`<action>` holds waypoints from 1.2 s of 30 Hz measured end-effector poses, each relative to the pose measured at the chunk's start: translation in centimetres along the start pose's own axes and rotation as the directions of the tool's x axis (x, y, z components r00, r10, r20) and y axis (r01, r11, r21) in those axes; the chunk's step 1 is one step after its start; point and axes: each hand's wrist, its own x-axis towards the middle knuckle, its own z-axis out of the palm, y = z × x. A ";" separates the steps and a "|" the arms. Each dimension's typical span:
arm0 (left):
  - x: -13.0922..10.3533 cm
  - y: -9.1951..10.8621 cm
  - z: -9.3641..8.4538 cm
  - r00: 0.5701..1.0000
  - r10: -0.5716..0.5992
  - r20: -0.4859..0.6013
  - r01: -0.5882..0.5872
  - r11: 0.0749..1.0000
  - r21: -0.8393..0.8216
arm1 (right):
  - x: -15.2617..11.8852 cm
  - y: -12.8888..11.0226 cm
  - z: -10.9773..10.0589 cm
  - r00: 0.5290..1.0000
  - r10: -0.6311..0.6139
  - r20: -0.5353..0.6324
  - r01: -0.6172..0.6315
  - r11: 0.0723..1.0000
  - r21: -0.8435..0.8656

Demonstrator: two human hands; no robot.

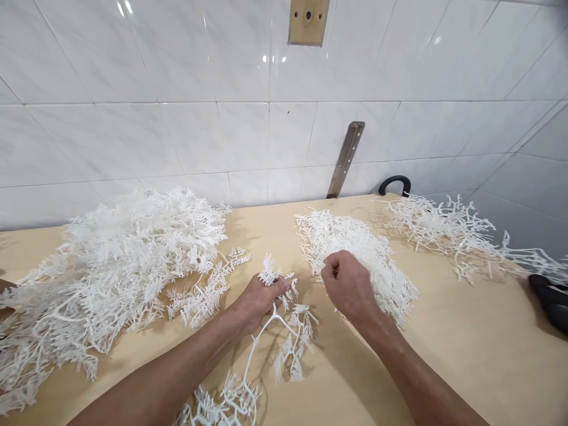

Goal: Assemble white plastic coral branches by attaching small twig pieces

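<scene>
My left hand (265, 300) is closed around a white plastic artificial branch (251, 358). Its bare forked stem runs down toward me, and feathery needle tufts stick out above and beside my fingers. My right hand (348, 281) is curled with fingers pressed together, just over the near left side of a heap of loose white needle sprigs (368, 242); whatever is in its fingers, if anything, is hidden. Left of my hands lies a large pile of white needled branches (128, 260), with a few separate sprigs (208, 296) at its right edge.
Stripped white stems (448, 231) lie at the right rear of the wooden table (444, 367). A black curved handle (394, 183) and a metal strip (346, 160) stand by the tiled wall. Another black object (550, 302) sits at the right edge. Part of another person's arm (6, 296) shows at far left.
</scene>
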 end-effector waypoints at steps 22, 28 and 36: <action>0.9 -0.3 -0.5 0.998 -0.030 -0.053 0.024 0.994 -0.109 | -1.4 -2.2 1.0 0.961 -0.277 -0.005 0.272 0.943 0.191; 0.5 -0.1 -0.1 0.997 0.013 -0.076 -0.018 0.998 -0.061 | -1.4 -2.0 1.1 0.963 -0.269 0.007 0.262 0.943 0.204; -0.3 -0.1 0.4 0.990 0.126 -0.058 -0.120 0.988 0.094 | -1.7 -2.3 1.1 0.955 -0.295 0.029 0.292 0.953 0.080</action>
